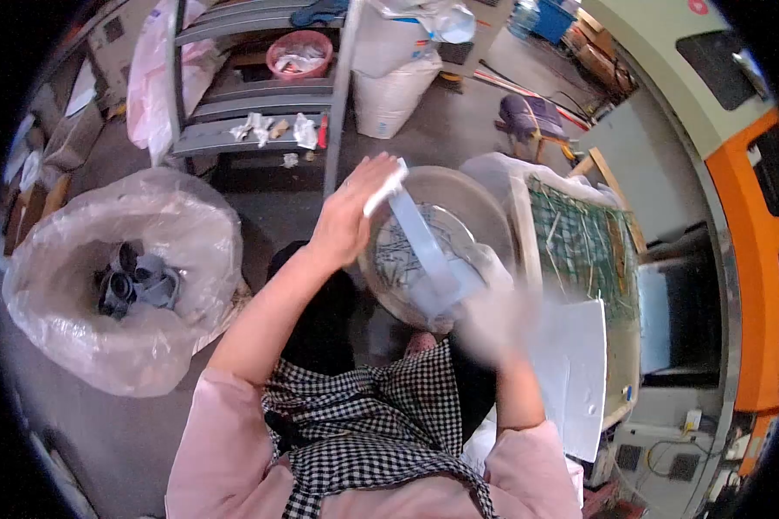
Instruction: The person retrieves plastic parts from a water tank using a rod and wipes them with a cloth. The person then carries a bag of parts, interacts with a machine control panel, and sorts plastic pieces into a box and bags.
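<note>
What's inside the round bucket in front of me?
Thin, dark, stick-like scraps show inside the bucket. Your blurred right hand and the long blue-grey strip cover part of it; what lies beneath them is hidden.

The grey floor [86,445] is occupied by a metal stepladder [203,138], on which white scraps [305,131] are scattered and a pink basin [307,73] is set. Beside it, bulging white sacks [394,95] are stacked. Farther right, a purple-topped stool [532,112] is placed; the right edge is filled by a cream-and-orange machine [749,216].
</note>
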Demonstrator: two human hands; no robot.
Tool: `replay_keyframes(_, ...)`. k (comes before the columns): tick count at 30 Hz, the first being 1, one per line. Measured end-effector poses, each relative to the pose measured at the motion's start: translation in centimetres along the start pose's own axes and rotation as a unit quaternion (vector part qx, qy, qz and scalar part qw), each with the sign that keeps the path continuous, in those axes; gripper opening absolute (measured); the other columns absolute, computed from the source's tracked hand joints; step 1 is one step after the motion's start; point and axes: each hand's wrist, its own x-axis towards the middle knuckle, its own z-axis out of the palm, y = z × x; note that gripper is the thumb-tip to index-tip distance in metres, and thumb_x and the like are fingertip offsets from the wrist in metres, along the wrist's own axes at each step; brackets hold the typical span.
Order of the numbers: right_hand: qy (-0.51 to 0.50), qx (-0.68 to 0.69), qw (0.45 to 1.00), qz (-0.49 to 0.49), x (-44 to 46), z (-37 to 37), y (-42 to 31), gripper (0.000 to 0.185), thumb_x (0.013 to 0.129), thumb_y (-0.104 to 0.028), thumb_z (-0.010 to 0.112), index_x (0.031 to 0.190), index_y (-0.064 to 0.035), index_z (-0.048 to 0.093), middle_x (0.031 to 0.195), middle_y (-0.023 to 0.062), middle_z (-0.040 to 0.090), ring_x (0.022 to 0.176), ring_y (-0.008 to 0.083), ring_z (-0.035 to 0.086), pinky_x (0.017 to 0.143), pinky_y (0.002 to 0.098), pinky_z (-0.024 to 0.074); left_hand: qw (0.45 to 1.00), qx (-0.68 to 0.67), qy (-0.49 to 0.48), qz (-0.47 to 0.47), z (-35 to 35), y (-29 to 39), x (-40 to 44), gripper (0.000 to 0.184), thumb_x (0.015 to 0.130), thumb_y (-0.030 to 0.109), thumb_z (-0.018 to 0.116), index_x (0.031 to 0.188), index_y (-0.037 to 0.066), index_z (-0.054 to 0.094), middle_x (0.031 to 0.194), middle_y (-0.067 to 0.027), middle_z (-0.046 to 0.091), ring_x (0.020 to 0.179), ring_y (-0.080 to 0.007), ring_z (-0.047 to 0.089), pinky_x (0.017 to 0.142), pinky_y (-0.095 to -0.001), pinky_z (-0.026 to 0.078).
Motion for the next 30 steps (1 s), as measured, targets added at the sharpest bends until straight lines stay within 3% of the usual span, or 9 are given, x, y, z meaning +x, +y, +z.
replay_keyframes(4, -0.039, 0.047, 0.995, 0.085, 0.4, 1.1, -0.2, 0.054, 0.066, -0.016, 0.076, 0.116, -0.0032, 0.059, 0.114, 0.0185, 0.06, 0.11, 0.0356, 0.058, 0.095, 0.0392, 0.0454, 0.943, -0.083, -0.069, -0.315, 0.6, -6.0, -2.9, 0.035, 0.1, 0.022, 0.044, 0.124, -0.001, 0.054, 0.109, -0.0162, 0.066, 0.106, -0.0315, 0.063, 0.09, -0.0372, 0.048)
replay_keyframes(7, -0.044, -0.016, 0.991, 0.126, 1.1, 2.3, 2.1, 0.055, 0.069, -0.019, 0.076, 0.118, -0.0018, 0.057, 0.116, 0.0173, 0.06, 0.111, 0.03, 0.058, 0.095, 0.0371, 0.0447, 0.912, -0.162, 0.063, -0.372, -2.0, -9.8, -5.0, 0.041, 0.101, 0.03, 0.043, 0.117, -0.004, 0.058, 0.095, -0.0119, 0.069, 0.085, -0.0251, 0.067, 0.073, -0.0339, 0.051)
replay_keyframes(9, -0.01, 0.154, 0.958, 0.241, 2.1, 3.1, 2.2, 0.058, 0.074, -0.025, 0.073, 0.123, -0.0001, 0.054, 0.119, 0.0163, 0.059, 0.112, 0.0263, 0.057, 0.096, 0.0359, 0.0437, 0.787, -0.319, 0.188, -0.494, -6.4, -11.2, -7.7, 0.042, 0.103, 0.029, 0.041, 0.122, -0.006, 0.054, 0.099, -0.0109, 0.067, 0.089, -0.0212, 0.066, 0.078, -0.0322, 0.052)
replay_keyframes(15, 0.009, 0.216, 0.957, 0.191, 3.6, 5.3, 3.9, 0.057, 0.083, -0.028, 0.066, 0.129, 0.0022, 0.049, 0.123, 0.0164, 0.056, 0.113, 0.026, 0.055, 0.097, 0.0349, 0.0411, 0.717, -0.018, 0.339, -0.609, -22.8, -15.5, -21.2, 0.042, 0.097, 0.031, 0.051, 0.102, -0.009, 0.061, 0.083, -0.0114, 0.063, 0.076, -0.0194, 0.061, 0.058, -0.0352, 0.047)
replay_keyframes(17, -0.02, 0.173, 0.965, 0.197, 4.8, 5.9, 3.9, 0.052, 0.084, -0.022, 0.063, 0.128, 0.0021, 0.049, 0.123, 0.0174, 0.056, 0.114, 0.0277, 0.054, 0.098, 0.0356, 0.0407, 0.668, -0.092, 0.438, -0.595, -25.1, -12.9, -21.8, 0.04, 0.098, 0.029, 0.048, 0.1, -0.008, 0.06, 0.089, -0.0133, 0.064, 0.075, -0.023, 0.065, 0.065, -0.0365, 0.056)
replay_keyframes(22, -0.068, 0.092, 0.985, 0.132, 7.5, 7.2, 2.0, 0.037, 0.095, -0.01, 0.044, 0.13, 0.0004, 0.05, 0.125, 0.0126, 0.057, 0.116, 0.0226, 0.052, 0.1, 0.0324, 0.0389, 0.651, -0.259, 0.302, -0.646, -21.3, -15.3, -22.2, 0.031, 0.099, 0.012, 0.046, 0.121, -0.009, 0.045, 0.115, -0.0186, 0.056, 0.1, -0.0319, 0.06, 0.083, -0.048, 0.057)
replay_keyframes(23, -0.05, 0.153, 0.977, 0.14, 8.1, 7.8, 2.3, 0.051, 0.074, -0.009, 0.063, 0.123, -0.0005, 0.054, 0.12, 0.0184, 0.058, 0.113, 0.0341, 0.055, 0.099, 0.038, 0.0405, 0.65, -0.266, 0.296, -0.647, -18.9, -16.1, -20.7, 0.032, 0.099, 0.011, 0.044, 0.124, -0.009, 0.043, 0.116, -0.0185, 0.056, 0.1, -0.0324, 0.061, 0.084, -0.0472, 0.057)
replay_keyframes(26, -0.06, 0.096, 0.983, 0.144, 8.3, 8.6, 2.5, 0.052, 0.074, -0.009, 0.063, 0.124, -0.0011, 0.054, 0.119, 0.0181, 0.057, 0.114, 0.0346, 0.054, 0.099, 0.0388, 0.0405, 0.742, -0.173, 0.156, -0.628, -12.3, -20.1, -14.5, 0.033, 0.096, 0.024, 0.052, 0.115, -0.002, 0.059, 0.097, -0.006, 0.067, 0.088, -0.0206, 0.066, 0.072, -0.0302, 0.051)
replay_keyframes(30, -0.064, 0.069, 0.981, 0.17, 5.9, 9.7, 5.4, 0.054, 0.073, -0.007, 0.064, 0.126, -0.0024, 0.053, 0.121, 0.0185, 0.057, 0.116, 0.0349, 0.054, 0.1, 0.0392, 0.0403, 0.915, 0.143, 0.068, -0.372, -6.5, -26.2, -4.2, 0.032, 0.085, 0.009, 0.053, 0.116, 0.005, 0.059, 0.103, -0.0248, 0.062, 0.101, -0.0431, 0.057, 0.087, -0.046, 0.045)
